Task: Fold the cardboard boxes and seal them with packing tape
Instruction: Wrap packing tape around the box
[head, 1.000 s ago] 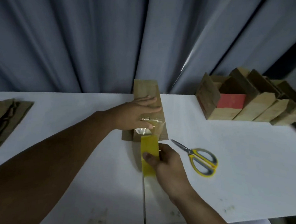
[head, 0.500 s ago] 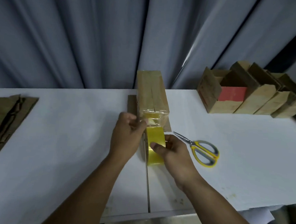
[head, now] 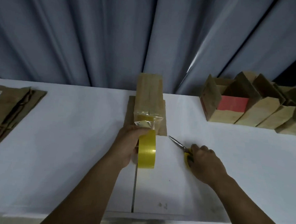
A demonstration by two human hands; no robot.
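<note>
Closing on the scissors (head: 179, 144) is how this moment reads. The right hand (head: 204, 162) lies over their yellow handles with its fingers curled round them, low on the white table (head: 55, 158). Whether the tool has left the surface I cannot tell. The left hand (head: 127, 145) grips the yellow tape roll (head: 147, 149), which stands on edge just near of the box (head: 148, 98). A short strip of tape (head: 144, 120) runs from the top of the roll onto the box's near end, where it looks stuck down over the flap seam.

The relation that matters is that the strip lies left and slightly far of the scissors, close by. The blades point far-left, toward the box's near right corner. The right hand is the one on the tool, and the left is taken up with the roll.

The box's long axis runs near to far, with its taped end facing the person, and the strip follows the same line. By my judgement the blades would have to cross the strip from the right, roughly square to it, in the short gap between roll and box.

Flat cardboard (head: 12, 108) lies at the far left, and folded boxes (head: 257, 110) stand in a row at the far right.
</note>
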